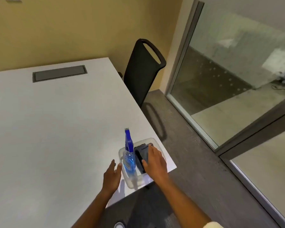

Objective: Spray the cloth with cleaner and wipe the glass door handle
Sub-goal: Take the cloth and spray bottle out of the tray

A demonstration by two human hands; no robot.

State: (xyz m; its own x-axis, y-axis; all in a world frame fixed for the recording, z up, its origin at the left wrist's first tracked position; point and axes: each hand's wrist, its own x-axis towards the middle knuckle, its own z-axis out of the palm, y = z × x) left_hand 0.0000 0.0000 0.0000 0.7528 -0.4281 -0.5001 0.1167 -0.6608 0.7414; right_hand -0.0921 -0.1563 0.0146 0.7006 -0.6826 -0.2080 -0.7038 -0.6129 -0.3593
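A clear plastic tub (153,140) stands at the near right corner of the white table (56,120). Inside it, a spray bottle (129,155) with a blue trigger head and blue liquid stands upright on the left. A folded dark grey cloth (141,151) lies beside it on the right. My right hand (155,162) rests flat on the cloth with fingers spread, thumb along the cloth's left side. My left hand (112,176) is open just left of the tub, fingertips close to its wall. No door handle is in view.
A black chair (143,69) stands at the table's right side. Glass panels in grey frames (237,63) run along the right, with grey floor (196,162) between them and the table. A grey cable hatch (59,73) sits in the table's far part.
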